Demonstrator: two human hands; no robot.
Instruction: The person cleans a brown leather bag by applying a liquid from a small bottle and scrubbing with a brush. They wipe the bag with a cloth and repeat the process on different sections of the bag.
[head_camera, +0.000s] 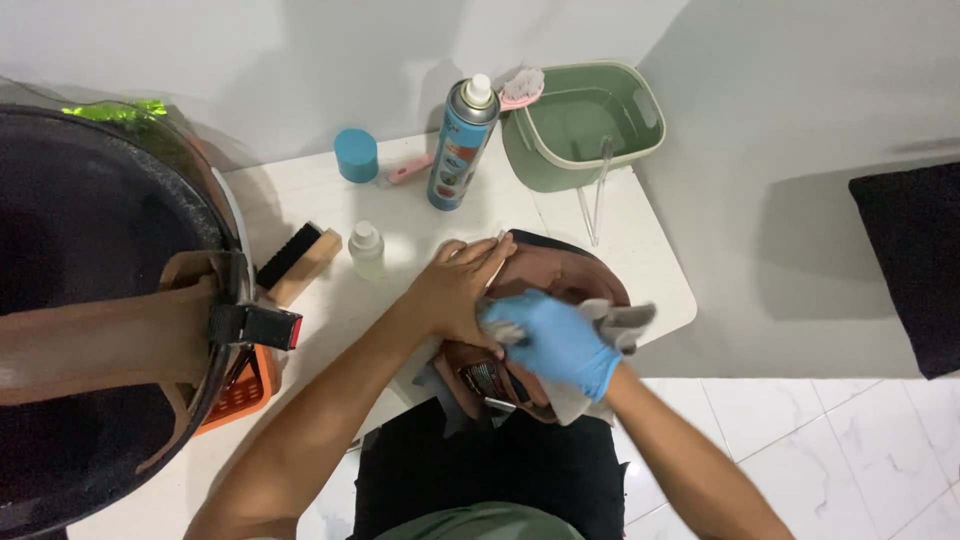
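Helmet: large dark helmet with brown strap and black buckle seen closest, filling the left edge, lying on the white table
Right hand: blue-gloved right hand closed around a grey cloth, pressed onto the brown shoe
Left hand: bare left hand laid flat against the shoe's side, fingers extended, touching the gloved hand
Shoe position: at the table's near edge, above the lap in dark clothing
Mid table: black-bristled wooden brush beside the helmet; small clear bottle just beside it
Far table: blue spray can upright; blue cap to its left
Far edge: green basin, pink brush resting on its rim
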